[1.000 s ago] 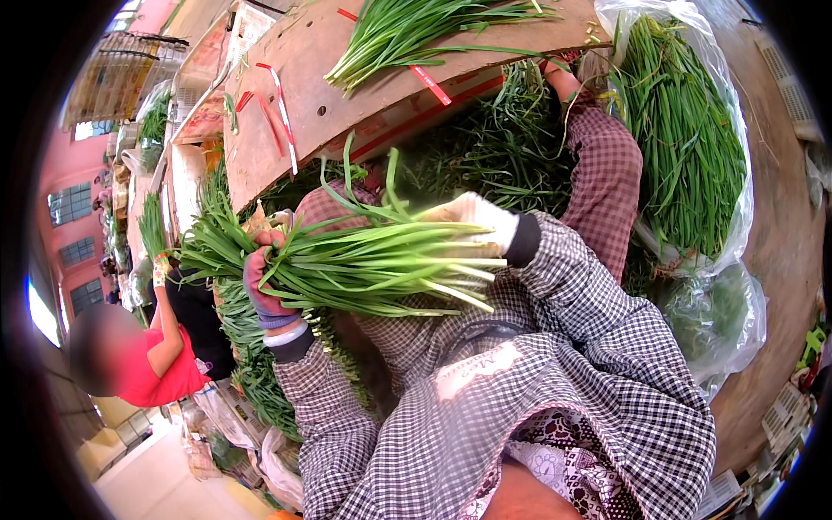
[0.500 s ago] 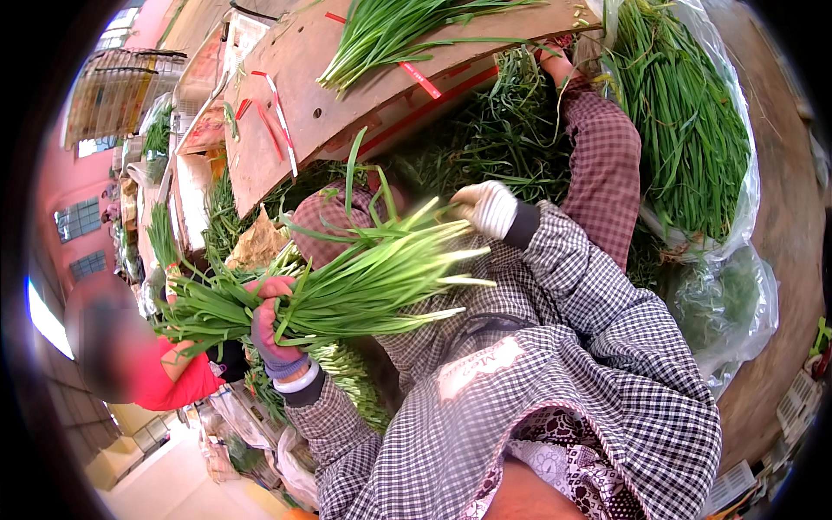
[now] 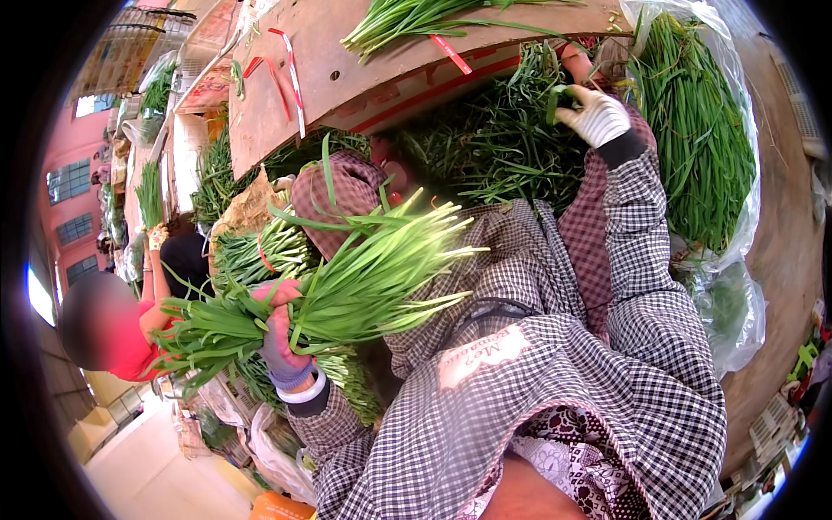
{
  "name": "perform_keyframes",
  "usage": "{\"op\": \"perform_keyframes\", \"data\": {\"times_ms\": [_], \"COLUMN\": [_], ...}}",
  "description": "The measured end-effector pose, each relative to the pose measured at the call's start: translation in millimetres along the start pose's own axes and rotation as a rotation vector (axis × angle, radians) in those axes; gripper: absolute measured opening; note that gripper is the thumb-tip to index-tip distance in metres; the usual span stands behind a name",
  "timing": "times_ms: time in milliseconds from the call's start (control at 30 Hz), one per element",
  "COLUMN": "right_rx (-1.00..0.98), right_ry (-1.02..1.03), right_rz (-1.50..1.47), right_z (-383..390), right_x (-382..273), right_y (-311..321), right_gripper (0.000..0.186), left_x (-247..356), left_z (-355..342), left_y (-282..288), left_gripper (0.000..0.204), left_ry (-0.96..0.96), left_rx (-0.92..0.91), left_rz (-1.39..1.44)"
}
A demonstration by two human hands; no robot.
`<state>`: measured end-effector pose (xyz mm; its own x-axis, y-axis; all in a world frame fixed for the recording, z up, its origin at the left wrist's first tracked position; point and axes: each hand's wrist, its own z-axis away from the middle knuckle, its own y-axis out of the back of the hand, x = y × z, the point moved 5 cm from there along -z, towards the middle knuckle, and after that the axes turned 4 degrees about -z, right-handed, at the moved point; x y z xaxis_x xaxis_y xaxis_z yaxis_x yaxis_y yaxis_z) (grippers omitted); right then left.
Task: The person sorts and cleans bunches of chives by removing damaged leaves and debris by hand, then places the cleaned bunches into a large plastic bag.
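Observation:
My left hand [image 3: 282, 334], in a pinkish-purple glove, is closed round the middle of a thick bunch of garlic chives [image 3: 373, 282]. The pale stem ends point right and the leaf tips droop left. Farther off and to the right, my right hand [image 3: 594, 117], in a white glove, is pinched on a short piece of green leaf [image 3: 555, 104]. It is above a heap of loose dark leaves [image 3: 494, 139], beside my knee. On the brown board [image 3: 334, 108] at the far side lies another bunch of chives [image 3: 407, 22].
At right a clear plastic bag [image 3: 745, 191] holds a large stack of chives [image 3: 693, 130]. Red and white tie strips [image 3: 290, 74] lie on the board. Tied bunches [image 3: 269, 251] sit left of my knee. A person in red [image 3: 130, 342] is at the left.
My right hand has gone from the bunch's stem ends to the far right, over the loose leaves, with a leaf piece. My left hand still holds the bunch. The view has shifted slightly.

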<state>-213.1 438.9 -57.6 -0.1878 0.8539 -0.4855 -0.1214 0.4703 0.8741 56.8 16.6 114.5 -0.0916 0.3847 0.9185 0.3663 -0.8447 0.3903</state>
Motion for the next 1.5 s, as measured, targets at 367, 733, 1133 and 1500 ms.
{"op": "perform_keyframes", "data": {"times_ms": [367, 733, 1133, 1500], "right_rx": [-0.45, -0.38, 0.161, -0.459], "right_ry": [0.579, 0.037, -0.27, 0.145], "right_rz": [-0.56, -1.247, -1.29, -0.577], "right_z": [64.0, 41.3, 18.0, 64.3], "right_x": [-273.3, -200.6, -50.9, -93.0], "right_y": [-64.1, -70.0, -32.0, -45.5], "right_gripper": [0.054, 0.025, 0.029, 0.036], "left_x": [25.0, 10.5, -13.6, -24.7], "left_z": [9.1, 20.4, 33.0, 43.9], "left_y": [-18.8, -8.4, -4.0, 2.1], "left_gripper": [0.015, 0.013, 0.009, 0.014], "left_ry": [-0.268, -0.153, -0.102, 0.093], "left_rx": [-0.201, -0.125, -0.122, 0.015], "left_rz": [-0.437, -0.302, -0.27, -0.049]}}
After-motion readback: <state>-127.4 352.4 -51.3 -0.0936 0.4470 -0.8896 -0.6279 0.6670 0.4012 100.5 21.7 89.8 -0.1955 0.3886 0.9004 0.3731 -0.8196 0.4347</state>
